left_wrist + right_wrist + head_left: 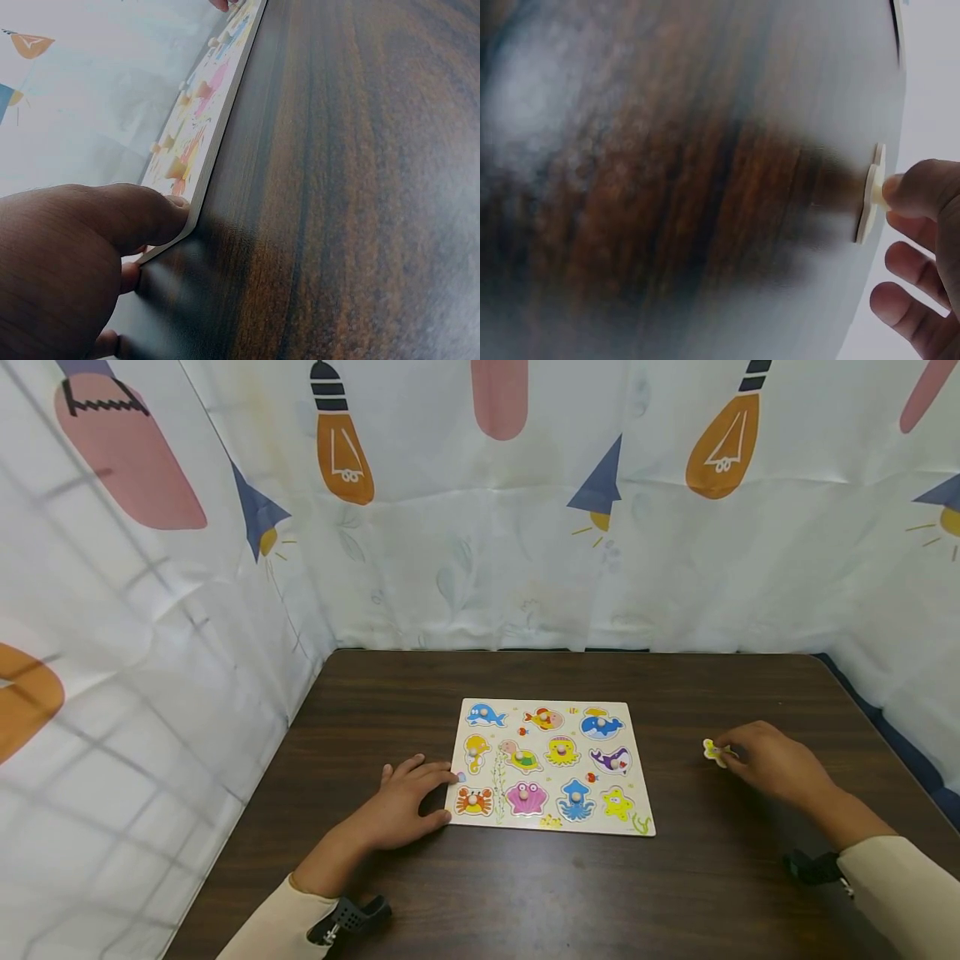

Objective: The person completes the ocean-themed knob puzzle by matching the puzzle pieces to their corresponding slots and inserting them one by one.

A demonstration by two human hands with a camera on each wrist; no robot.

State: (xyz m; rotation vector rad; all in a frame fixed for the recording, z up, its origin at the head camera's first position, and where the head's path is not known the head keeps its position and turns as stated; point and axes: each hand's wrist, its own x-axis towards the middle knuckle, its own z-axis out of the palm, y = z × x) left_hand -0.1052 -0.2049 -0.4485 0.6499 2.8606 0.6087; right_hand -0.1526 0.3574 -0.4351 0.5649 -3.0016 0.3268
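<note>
A pale wooden peg puzzle board [491,831] with sea-animal pictures lies flat on the brown table. My left hand [405,806] rests at its lower left corner, fingers spread along the edge. In the left wrist view, the left thumb [150,214] touches the corner's top. To the right of the board, my right hand [780,768] pinches a small yellow puzzle piece [709,750], partly covered by the fingers. The right wrist view shows that puzzle piece [868,202] edge-on at the table surface, its knob between thumb and finger.
The dark wood-grain table [540,893] extends around the board. Patterned white curtains [450,568] hang behind the table and at its left and right. Knobbed animal pieces, such as a pink shell [527,799] and a red crab [474,801], sit in the board.
</note>
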